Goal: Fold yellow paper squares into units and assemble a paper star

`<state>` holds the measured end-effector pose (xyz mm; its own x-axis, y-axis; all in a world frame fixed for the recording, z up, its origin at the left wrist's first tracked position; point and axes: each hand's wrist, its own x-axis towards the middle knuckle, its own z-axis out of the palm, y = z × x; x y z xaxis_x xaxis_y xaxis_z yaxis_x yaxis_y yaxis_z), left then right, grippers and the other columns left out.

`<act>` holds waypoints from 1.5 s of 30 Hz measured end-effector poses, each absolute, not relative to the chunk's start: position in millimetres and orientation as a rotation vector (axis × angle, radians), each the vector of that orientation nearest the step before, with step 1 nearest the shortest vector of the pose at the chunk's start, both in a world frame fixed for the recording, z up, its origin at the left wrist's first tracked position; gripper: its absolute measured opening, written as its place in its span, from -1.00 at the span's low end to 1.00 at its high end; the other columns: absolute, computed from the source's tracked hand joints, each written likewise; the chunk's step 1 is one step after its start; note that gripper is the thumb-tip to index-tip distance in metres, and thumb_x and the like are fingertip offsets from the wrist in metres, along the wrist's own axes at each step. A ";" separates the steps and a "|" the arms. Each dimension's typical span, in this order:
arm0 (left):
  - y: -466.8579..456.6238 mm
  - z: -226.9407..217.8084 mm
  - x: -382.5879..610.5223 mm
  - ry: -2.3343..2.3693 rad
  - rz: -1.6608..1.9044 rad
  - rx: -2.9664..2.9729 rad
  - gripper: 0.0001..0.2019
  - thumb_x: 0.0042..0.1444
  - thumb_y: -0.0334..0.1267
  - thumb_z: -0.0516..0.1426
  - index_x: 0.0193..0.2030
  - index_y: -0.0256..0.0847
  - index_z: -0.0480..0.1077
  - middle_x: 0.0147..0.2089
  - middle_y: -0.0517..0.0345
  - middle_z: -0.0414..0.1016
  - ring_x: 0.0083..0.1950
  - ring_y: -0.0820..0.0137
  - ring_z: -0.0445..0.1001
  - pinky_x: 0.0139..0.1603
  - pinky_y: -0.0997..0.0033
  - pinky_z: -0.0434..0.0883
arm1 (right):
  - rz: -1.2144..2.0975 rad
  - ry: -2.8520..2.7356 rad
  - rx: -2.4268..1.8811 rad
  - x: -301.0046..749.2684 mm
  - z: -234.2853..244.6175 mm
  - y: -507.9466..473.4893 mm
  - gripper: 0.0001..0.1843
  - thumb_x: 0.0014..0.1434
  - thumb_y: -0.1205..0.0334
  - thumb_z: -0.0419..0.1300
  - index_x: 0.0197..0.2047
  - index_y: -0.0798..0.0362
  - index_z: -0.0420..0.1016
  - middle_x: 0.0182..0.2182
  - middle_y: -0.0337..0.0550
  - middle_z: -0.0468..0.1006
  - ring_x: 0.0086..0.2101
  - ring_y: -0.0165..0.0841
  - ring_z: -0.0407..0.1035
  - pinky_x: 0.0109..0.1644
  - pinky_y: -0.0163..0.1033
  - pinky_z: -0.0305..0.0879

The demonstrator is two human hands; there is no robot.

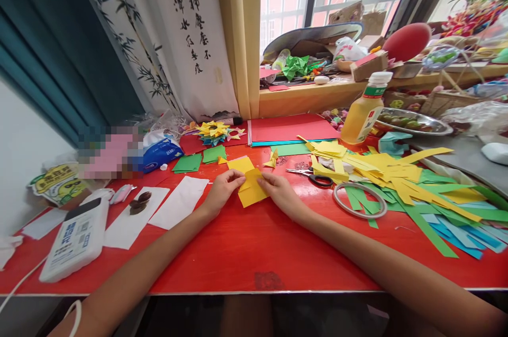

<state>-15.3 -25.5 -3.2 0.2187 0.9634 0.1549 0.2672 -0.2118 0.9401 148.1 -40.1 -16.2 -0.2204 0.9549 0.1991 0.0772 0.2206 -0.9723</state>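
Jointly held in a narrow pinch, midway between left hand [225, 189] and right hand [283, 195]: yellow paper [251, 197]. Best kept flat, with edges matched before pressing any crease. Right of right hand: scissors [310, 173], near, then tape roll [360, 216], likely hindrances to reaching. Ahead-left of left hand: green squares [188, 163].
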 end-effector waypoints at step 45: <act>-32.5 6.8 -11.3 1.161 0.961 1.815 -0.74 0.01 -0.09 0.00 -0.49 -0.25 0.29 -0.51 0.25 0.23 -0.46 0.51 0.18 -0.48 0.54 0.14 | 1.531 -1.438 -0.973 153.7 -10.3 -40.3 -0.62 -0.03 -0.02 0.11 -0.37 0.16 0.48 -0.48 -0.14 0.48 -0.46 -0.36 0.34 -0.47 -0.35 0.18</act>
<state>-11.3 -32.5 6.8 0.3028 0.9341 0.1889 0.3599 -0.2956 0.8849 153.7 -40.3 -10.3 -0.3811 0.9245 -0.0094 -0.0486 -0.0302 -0.9984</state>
